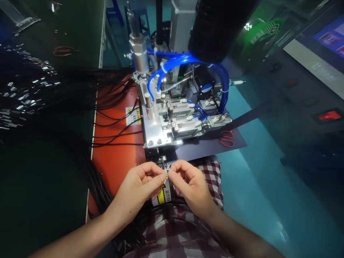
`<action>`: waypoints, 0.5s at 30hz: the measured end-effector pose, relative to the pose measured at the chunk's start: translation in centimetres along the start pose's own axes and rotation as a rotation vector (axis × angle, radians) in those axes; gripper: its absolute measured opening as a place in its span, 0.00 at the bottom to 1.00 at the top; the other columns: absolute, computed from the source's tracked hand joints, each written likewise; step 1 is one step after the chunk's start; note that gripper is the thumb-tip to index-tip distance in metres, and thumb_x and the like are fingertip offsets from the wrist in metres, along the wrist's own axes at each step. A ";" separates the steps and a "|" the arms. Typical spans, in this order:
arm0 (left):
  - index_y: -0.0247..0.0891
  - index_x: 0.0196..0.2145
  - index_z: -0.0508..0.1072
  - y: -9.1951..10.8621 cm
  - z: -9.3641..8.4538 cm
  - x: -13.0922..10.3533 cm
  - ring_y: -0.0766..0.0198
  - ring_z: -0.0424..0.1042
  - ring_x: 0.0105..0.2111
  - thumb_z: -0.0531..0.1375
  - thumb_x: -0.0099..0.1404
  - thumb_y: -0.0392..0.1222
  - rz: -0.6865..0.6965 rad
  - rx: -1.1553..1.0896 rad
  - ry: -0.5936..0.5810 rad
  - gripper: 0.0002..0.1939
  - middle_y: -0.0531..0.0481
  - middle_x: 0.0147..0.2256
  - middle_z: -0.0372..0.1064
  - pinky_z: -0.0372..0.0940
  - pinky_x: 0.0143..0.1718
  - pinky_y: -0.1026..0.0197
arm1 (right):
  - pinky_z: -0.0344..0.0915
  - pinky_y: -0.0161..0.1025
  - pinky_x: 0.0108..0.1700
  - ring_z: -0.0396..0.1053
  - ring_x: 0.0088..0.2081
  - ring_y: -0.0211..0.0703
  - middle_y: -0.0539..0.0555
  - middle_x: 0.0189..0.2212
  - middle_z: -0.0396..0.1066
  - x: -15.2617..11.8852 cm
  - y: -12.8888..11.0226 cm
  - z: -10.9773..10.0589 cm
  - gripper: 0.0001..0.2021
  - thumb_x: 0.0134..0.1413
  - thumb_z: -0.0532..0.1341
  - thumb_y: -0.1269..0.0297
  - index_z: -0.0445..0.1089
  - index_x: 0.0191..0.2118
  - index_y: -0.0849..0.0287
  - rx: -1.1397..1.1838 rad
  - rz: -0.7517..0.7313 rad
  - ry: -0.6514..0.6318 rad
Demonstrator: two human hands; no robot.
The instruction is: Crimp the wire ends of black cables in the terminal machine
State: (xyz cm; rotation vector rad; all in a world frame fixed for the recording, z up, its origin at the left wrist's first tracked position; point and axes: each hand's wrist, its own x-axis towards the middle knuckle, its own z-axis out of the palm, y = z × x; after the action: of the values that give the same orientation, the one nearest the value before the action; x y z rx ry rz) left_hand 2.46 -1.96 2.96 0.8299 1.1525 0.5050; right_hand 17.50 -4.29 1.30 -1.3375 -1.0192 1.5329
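Note:
Thin light-coloured wires (166, 174) show between my fingertips, in front of the machine. My left hand (142, 182) pinches them from the left, thumb against forefinger. From the right, my right hand (189, 184) pinches the same spot, its fingertips almost touching those of the left. The wires' far ends are hidden by my fingers. Just beyond my hands stands a metal machine (156, 129) with small cylinders and blue air hoses (185, 57). Below the fingertips is a label with a yellow mark (161, 196).
Black cables (115, 136) run across the orange panel (113, 157) on the left, beside a large bundle with shiny ends (27, 79). Red-handled scissors (227, 139) lie on the dark plate at right. Another red-handled tool (63, 51) lies at upper left. A screen (331, 34) stands far right.

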 end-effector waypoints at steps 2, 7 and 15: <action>0.35 0.30 0.68 0.1 0.0 -0.1 0.75 0.50 0.16 0.60 0.60 0.43 0.007 0.011 0.006 0.08 0.60 0.16 0.54 0.44 0.18 0.69 | 0.49 0.30 0.19 0.51 0.18 0.31 0.42 0.15 0.54 0.0 0.1 0.1 0.08 0.56 0.57 0.63 0.61 0.27 0.59 0.074 0.048 -0.024; 0.35 0.31 0.69 0.6 0.1 -0.2 0.76 0.46 0.16 0.60 0.59 0.46 0.022 0.052 -0.014 0.11 0.61 0.16 0.50 0.40 0.17 0.69 | 0.49 0.31 0.20 0.50 0.19 0.32 0.43 0.18 0.54 -0.3 0.1 -0.2 0.08 0.57 0.56 0.63 0.61 0.28 0.59 -0.019 -0.023 -0.022; 0.34 0.24 0.66 0.8 0.3 -0.3 0.76 0.47 0.15 0.59 0.60 0.45 -0.038 -0.009 -0.066 0.12 0.60 0.16 0.50 0.40 0.16 0.70 | 0.56 0.34 0.29 0.58 0.27 0.36 0.48 0.26 0.60 -0.8 -0.1 -0.8 0.06 0.58 0.55 0.69 0.62 0.29 0.58 -0.289 -0.270 -0.026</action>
State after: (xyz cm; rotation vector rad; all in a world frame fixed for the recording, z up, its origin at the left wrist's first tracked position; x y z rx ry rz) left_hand 2.73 -1.77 3.79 0.8094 1.1027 0.4482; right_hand 18.37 -4.95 1.52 -1.3108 -1.4170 1.2371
